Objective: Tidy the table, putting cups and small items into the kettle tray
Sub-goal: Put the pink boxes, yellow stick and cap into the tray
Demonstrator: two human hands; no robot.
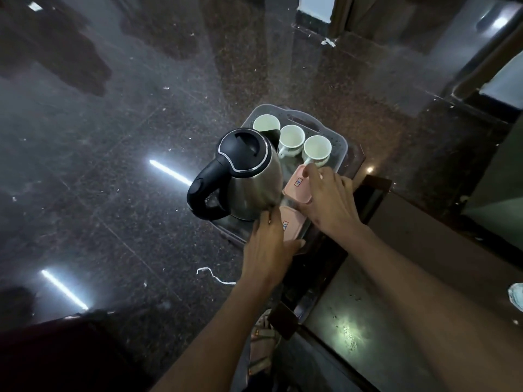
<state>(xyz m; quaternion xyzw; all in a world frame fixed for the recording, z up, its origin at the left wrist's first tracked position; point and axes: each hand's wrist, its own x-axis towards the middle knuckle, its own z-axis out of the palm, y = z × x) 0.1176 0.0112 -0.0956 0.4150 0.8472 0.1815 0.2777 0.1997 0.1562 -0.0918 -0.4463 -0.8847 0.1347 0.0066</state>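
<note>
Three white ceramic cups: first [265, 123], second [292, 137], third [317, 147], standing upright in a row along the 12-to-2 o'clock edge of the grey perforated plastic kettle tray [338, 142], mouths up, apparently empty. Brushed-steel electric kettle with black lid and handle [243, 176] seated at 9 o'clock of the tray, handle toward 8 o'clock. Two small pink lidded plastic boxes in the tray beside the kettle: far box [297, 183] at 3 o'clock, near box [293, 222] at 5 o'clock, each bearing a small label.

Right hand [325, 199] laid over the far box, fingers spread, index fingertip near the third cup's handle, thumb against the box's near edge; firm grip or mere touch: cannot tell. Left hand [267, 250] at the tray's 6 o'clock edge, fingers held together and curled beside the near box, touching the kettle's base; clamped on the tray rim or not: cannot tell.

Judged nearly complete: cups and boxes already within the tray; remaining work likely final straightening only.

Tray resting on a dark wooden table [376, 188], its corner overhanging. Glass-topped surface [353, 321] at 4 o'clock, dusty, crumpled pale scrap [516, 297] at its edge. Polished dark speckled stone floor [127, 137] below, littered with paper bits, white strip [215, 275] at 7 o'clock, tube-light reflections. Room dim.
</note>
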